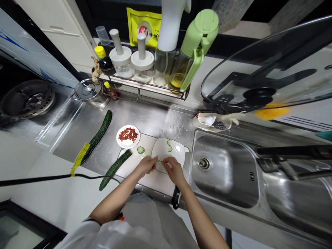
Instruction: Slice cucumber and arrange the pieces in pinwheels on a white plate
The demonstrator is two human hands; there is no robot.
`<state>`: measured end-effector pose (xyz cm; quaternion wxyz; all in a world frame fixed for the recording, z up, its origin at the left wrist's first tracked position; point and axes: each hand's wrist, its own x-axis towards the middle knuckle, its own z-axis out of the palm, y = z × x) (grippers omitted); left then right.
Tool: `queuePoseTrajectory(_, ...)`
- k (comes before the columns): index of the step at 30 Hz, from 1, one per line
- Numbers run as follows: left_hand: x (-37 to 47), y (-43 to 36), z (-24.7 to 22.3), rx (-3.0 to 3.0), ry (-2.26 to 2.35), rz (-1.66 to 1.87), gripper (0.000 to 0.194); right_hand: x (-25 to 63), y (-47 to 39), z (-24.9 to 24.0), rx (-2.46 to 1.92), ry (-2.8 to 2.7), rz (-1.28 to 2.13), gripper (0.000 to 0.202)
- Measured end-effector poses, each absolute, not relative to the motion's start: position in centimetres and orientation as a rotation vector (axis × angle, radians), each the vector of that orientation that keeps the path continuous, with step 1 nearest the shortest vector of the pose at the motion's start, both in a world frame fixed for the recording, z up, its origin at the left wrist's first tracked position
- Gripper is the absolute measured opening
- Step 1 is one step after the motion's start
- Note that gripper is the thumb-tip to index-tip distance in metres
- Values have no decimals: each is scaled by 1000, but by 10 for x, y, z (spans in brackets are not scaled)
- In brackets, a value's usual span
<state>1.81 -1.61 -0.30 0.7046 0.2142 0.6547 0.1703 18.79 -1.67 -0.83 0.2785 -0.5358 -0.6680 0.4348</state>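
Observation:
Between my two hands is a thin cucumber slice [159, 162], pinched at its ends over the near edge of a white plate [178, 149]. My left hand [147, 165] closes on its left side, and my right hand [174, 169] grips its right side with fingertips. Bent cucumber slices [169, 145] lie at the plate's far side. The plate rests partly on a cutting board [153, 181]. On the board's left are a few round slices [140, 149] and a cut cucumber [115, 169]. A black knife handle [176, 197] sticks out by my right wrist.
A small white plate of red berries [128, 136] sits behind the board. A whole cucumber [97, 136] with yellow tape lies left. Right is a steel sink [225, 169]; a lidded pot [90, 93] stands back left. A rack [147, 84] holds jars and bottles.

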Motion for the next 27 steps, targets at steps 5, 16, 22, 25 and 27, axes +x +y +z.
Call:
queuePoseTrajectory(5,20,-14,4,417,1371,317,57,191,-17,1,-1370,-1918,1114,15)
queuePoseTrajectory(16,22,-14,-13,237,1139,482,42,193,-21,-11,-1544,-1651,1354,19)
queuePoseTrajectory(22,28,-13,-12,303,1170,541,44,194,-19,-16,-1488,-1454,1588,28)
queuePoseTrajectory(25,32,-14,-14,414,1209,559,43,193,-18,-14,-1467,-1371,1652,28)
queuePoseTrajectory(27,35,-15,-15,536,1256,585,40,192,-17,-13,-1471,-1308,1685,28)
